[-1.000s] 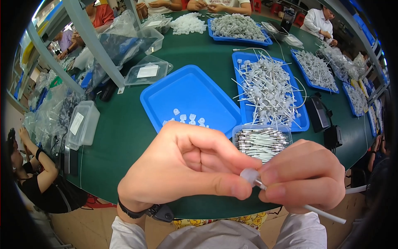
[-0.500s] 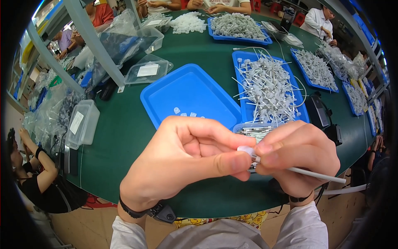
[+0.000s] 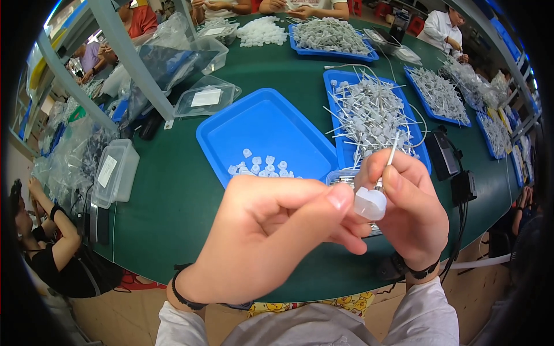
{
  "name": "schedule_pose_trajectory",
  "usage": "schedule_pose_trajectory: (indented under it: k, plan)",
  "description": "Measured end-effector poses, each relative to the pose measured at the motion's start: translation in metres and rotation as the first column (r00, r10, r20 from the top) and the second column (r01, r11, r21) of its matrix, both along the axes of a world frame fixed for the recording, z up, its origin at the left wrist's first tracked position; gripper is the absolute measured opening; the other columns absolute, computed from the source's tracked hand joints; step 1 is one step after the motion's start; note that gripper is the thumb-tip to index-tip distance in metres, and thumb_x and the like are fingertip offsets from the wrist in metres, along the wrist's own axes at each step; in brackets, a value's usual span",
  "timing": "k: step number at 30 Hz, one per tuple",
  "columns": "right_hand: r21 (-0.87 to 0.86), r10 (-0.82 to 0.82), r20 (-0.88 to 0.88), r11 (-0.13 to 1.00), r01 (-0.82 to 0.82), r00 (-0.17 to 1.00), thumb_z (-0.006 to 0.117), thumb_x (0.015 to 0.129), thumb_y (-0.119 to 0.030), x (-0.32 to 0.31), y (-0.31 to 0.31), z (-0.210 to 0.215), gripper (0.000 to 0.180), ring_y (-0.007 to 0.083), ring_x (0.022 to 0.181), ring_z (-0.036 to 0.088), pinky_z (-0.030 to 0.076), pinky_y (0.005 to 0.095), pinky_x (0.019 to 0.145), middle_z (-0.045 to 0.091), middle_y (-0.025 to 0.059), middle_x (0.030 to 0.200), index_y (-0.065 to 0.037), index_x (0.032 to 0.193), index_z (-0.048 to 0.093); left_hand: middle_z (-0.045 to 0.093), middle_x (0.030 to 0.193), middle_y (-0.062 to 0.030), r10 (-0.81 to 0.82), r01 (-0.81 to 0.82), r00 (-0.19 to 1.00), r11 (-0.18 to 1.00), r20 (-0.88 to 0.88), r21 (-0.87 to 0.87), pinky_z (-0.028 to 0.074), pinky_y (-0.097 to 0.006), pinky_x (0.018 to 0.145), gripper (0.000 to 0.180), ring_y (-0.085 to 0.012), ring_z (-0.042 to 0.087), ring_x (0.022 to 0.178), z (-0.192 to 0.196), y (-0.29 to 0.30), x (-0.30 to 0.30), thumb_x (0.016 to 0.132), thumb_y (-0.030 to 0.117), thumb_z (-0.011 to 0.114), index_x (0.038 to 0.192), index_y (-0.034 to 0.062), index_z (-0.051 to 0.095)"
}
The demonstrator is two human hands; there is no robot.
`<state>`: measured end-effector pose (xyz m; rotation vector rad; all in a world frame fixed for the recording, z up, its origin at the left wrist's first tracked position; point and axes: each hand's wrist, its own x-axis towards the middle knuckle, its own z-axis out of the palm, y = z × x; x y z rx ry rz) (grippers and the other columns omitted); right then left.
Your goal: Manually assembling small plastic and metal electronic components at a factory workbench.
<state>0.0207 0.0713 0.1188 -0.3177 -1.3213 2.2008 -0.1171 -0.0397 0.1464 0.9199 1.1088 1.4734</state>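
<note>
My left hand [image 3: 271, 230] and my right hand [image 3: 410, 207] meet close in front of me, above the near edge of the green table [image 3: 173, 196]. Together they pinch a small white plastic cap [image 3: 369, 203] fitted on a thin white tube [image 3: 391, 158]. The tube sticks up and away between my right fingers. Behind the hands lies a blue tray [image 3: 265, 130] with several loose white caps [image 3: 259, 167]. A second blue tray [image 3: 340, 83] to its right is heaped with finished tubes. A small clear box [image 3: 340, 176] of parts is mostly hidden by my hands.
Clear lidded boxes [image 3: 115, 170] [image 3: 205, 98] stand at the left, by plastic bags and a slanted metal post [image 3: 133, 57]. More blue trays [image 3: 332, 37] [image 3: 438, 95] of parts lie farther back and right. Other people sit around the table. A black device [image 3: 444, 153] rests at the right.
The tube, which pointed down and to the right a second ago, now points up and away. My hands have risen slightly and the cap sits at the near end.
</note>
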Motion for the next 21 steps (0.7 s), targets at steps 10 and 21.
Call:
schedule_pose_trajectory:
  k: [10,21]
  plan:
    - [-0.129,0.175,0.025,0.977,-0.171,0.984,0.056,0.085,-0.018,0.000,-0.001,-0.002,0.021,0.0085,0.064,0.047,0.038,0.0219,0.059,0.053,0.0029,0.076,0.001,0.092,0.056,0.062,0.079,-0.0211,-0.025,0.056,0.985,0.982,-0.171,0.180,0.053,-0.034,0.063,0.012,-0.0269,0.063,0.069,-0.014,-0.002,-0.003,0.075,-0.008,0.052,0.084,-0.0122,0.060]
    - [-0.202,0.259,0.006,0.946,-0.253,0.966,0.055,0.085,-0.023,-0.003,-0.009,0.005,0.024,0.0108,0.063,0.048,0.041,0.0262,0.056,0.051,0.0059,0.074,0.000,0.087,0.052,0.061,0.074,-0.0235,-0.092,0.158,0.964,0.953,-0.250,0.260,0.053,-0.033,0.057,0.012,-0.0265,0.062,0.064,-0.014,0.000,-0.008,0.075,-0.006,0.052,0.076,-0.0135,0.061]
